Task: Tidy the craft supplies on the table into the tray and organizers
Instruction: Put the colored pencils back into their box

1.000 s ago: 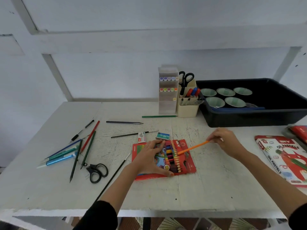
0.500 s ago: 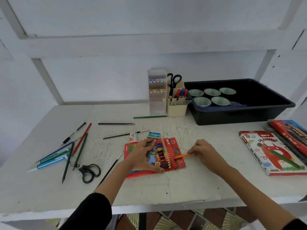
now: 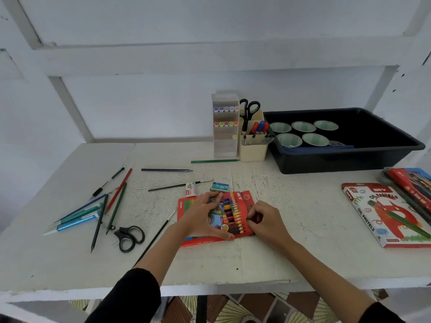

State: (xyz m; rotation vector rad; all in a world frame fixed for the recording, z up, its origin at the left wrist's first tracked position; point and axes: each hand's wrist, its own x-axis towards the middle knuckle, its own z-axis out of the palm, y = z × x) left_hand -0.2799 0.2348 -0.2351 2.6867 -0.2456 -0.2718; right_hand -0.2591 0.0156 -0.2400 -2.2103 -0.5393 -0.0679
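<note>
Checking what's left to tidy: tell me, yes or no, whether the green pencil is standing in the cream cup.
No, the green pencil lies flat on the table in front of the marker organizer.

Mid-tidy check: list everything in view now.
coloured pencil box: one, red, table centre
oil pastels box: one, red-white, right
tray: one, black, back right, five pale green bowls inside
pen holder: one, cream, beside tray, holds scissors, markers
marker organizer: one, clear, left of holder
loose scissors: one, black, front left
loose pencils and pens: several, mixed, left
staples box: one, teal, behind pencil box
left hand: flat on pencil box
right hand: fingers curled at box's right edge, grip unclear
</note>
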